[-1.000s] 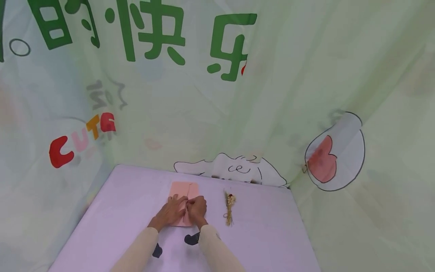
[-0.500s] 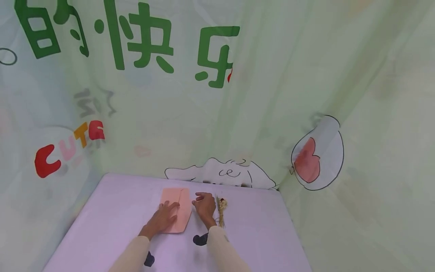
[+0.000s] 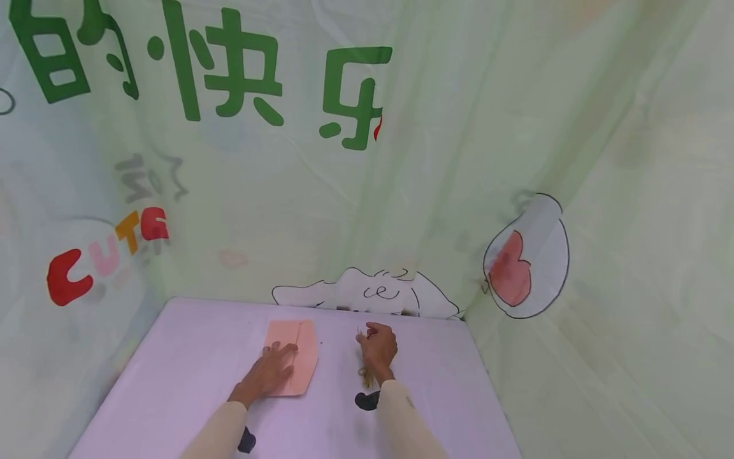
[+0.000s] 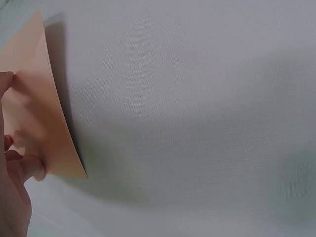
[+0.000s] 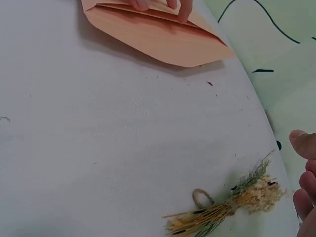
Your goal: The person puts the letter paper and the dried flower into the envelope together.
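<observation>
A pink paper envelope (image 3: 308,360) lies on the table, its flap (image 5: 163,47) unfolded toward the right. My left hand (image 3: 268,373) rests on the envelope with fingers spread; in the left wrist view the fingertips press its surface. My right hand (image 3: 380,350) is over a small bundle of dried flowers (image 5: 224,207), covering most of it in the head view. The right wrist view has the bundle lying on the cloth, tied with a twine loop, and the right fingers (image 5: 307,190) loosely bent beside the flower heads, with nothing between thumb and fingers.
A pale lilac cloth covers the table (image 3: 447,408). Printed curtains (image 3: 275,210) stand right behind the table and along its sides. Dark rounded pieces show under both sleeves, one by the right wrist (image 3: 367,400). Tiny plant crumbs (image 5: 210,83) are scattered between envelope and flowers.
My right hand has left the envelope and moved right to over the dried flowers. The envelope flap, earlier worked by both hands, now lies unfolded. My left hand stays on the envelope.
</observation>
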`<state>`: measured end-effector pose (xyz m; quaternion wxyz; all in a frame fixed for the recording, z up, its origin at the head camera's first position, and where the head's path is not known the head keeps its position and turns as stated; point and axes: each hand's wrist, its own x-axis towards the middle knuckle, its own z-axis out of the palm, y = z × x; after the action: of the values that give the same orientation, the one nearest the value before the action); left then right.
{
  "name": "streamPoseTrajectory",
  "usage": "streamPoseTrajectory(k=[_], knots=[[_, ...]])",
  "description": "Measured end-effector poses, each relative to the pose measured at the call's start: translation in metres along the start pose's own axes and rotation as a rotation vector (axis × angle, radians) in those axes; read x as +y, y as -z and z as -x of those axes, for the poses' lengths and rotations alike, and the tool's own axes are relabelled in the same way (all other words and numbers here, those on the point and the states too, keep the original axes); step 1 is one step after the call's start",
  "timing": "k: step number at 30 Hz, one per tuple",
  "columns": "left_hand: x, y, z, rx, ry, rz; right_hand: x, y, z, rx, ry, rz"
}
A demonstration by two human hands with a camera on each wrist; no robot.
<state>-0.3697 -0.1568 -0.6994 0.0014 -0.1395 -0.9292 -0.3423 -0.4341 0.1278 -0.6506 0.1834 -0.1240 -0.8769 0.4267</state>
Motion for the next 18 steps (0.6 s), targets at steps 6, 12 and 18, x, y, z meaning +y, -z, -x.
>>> streamPoseTrajectory(k=[6,12,18], knots=[[0.002,0.000,0.000,-0.003,-0.013,-0.005,0.026,0.001,0.002,0.060,-0.106,0.019],[-0.002,-0.002,0.003,-0.004,-0.009,0.007,0.043,-0.004,0.010,0.057,-0.163,0.034],[0.000,0.000,0.002,-0.024,0.019,0.015,0.054,-0.009,0.015,0.045,-0.177,0.098]])
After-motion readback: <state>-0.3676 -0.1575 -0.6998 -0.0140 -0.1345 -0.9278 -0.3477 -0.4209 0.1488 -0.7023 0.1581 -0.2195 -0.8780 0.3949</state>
